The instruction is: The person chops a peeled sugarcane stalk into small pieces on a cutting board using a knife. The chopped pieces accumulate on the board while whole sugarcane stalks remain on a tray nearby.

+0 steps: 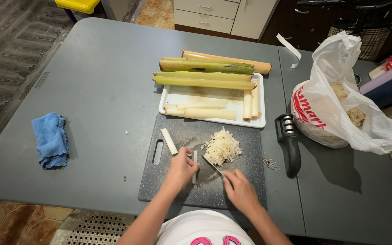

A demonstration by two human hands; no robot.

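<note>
Two hands over dark cutting board. Left hand pinches a thin pale stalk strip flat on the board; right hand grips a knife, blade beside shredded pile.

At about two o'clock from my cutting board sits a white plastic bag, crumpled and open at the top, with red print on its rounded side, resting on the grey table.

Head view, steeply down, close overhead
</note>
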